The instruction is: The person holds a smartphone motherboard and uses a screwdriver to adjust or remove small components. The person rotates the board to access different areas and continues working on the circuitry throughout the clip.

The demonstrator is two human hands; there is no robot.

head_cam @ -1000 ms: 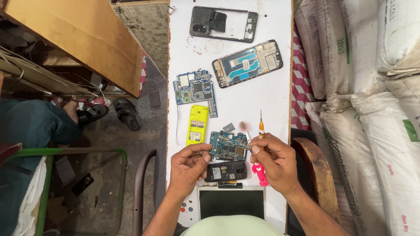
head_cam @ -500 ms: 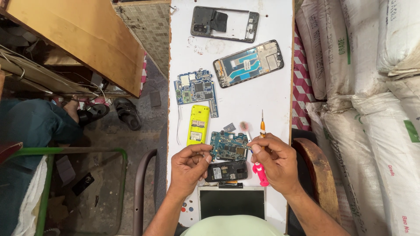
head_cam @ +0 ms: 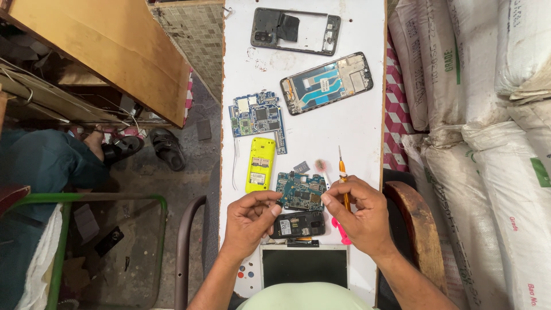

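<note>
Pinching circuit board [head_cam: 301, 192] between left hand [head_cam: 251, 218] and right hand [head_cam: 359, 215], right also gripping screwdriver [head_cam: 343, 181]

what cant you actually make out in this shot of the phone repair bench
Head view, the only one:
- Small circuit board: the parts on it are too small to tell apart; left hand and right hand cover its side edges.
- Orange screwdriver: its lower handle is hidden in the right hand.
- Dark phone body: its left end is behind the left fingers.
- Screen panel: partly cut off below by the person's shirt.
</note>
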